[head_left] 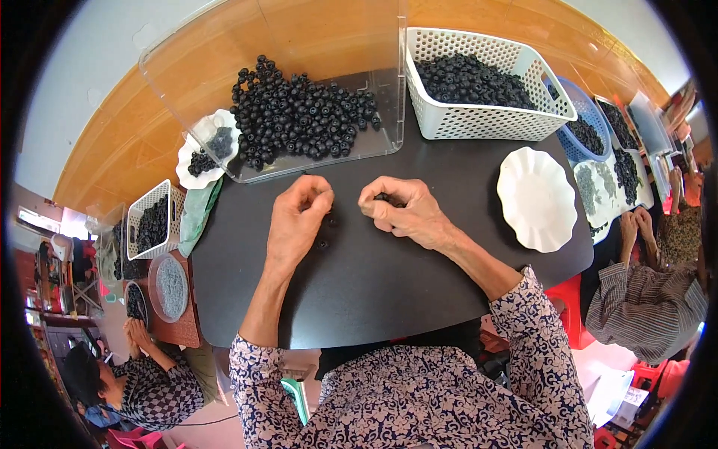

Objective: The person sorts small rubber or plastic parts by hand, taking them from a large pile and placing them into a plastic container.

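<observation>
Over the dark table (351, 292) both hands are raised, a short gap apart. My left hand (299, 217) is closed in a pinch, thumb against the fingertips; whatever lies between them is hidden. My right hand (407, 213) has its fingers curled round a small black round piece (383, 197), partly showing by the thumb. Two loose black pieces (323, 244) lie on the table beside my left hand. Behind the hands, a clear plastic bin (400, 90) lies with its near side low, holding a heap of black ring-like pieces (307, 116) with central holes.
A white perforated basket (493, 123) of black pieces stands far right, near a white scalloped plate (536, 198). Far left, a scalloped dish (185, 168) holds black pieces and small grey bits, beside a green-tinted plastic bag (198, 213). Other people sit left and right at their own containers.
</observation>
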`<state>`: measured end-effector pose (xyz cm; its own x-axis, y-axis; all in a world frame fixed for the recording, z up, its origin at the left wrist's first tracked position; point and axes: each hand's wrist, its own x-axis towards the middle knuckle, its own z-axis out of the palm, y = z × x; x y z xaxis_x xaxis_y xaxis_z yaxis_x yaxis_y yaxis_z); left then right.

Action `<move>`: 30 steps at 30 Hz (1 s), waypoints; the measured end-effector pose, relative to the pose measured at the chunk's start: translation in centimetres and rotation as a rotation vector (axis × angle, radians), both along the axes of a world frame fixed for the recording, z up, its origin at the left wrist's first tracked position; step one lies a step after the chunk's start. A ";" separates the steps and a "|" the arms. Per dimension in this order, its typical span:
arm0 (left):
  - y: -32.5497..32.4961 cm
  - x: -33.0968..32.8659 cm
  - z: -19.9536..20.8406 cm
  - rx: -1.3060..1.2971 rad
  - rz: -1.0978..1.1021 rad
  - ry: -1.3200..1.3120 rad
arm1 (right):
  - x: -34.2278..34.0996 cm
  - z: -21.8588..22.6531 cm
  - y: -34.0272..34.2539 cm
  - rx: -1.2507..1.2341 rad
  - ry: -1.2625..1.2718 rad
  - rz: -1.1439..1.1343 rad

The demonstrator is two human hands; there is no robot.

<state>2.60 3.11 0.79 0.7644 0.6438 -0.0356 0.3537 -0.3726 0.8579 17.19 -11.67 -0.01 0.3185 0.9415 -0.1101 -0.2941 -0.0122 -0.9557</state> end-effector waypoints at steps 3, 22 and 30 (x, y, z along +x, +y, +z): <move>-0.9 0.2 -0.6 -0.581 -0.074 -0.458 | -0.3 -0.1 0.0 0.109 -0.324 -0.055; -5.0 2.5 0.9 -0.034 -0.015 -0.324 | -0.1 0.2 -0.3 0.253 -0.632 -0.189; -4.8 2.4 -0.2 0.012 -0.022 -0.355 | -0.7 0.1 0.0 0.274 -0.609 -0.203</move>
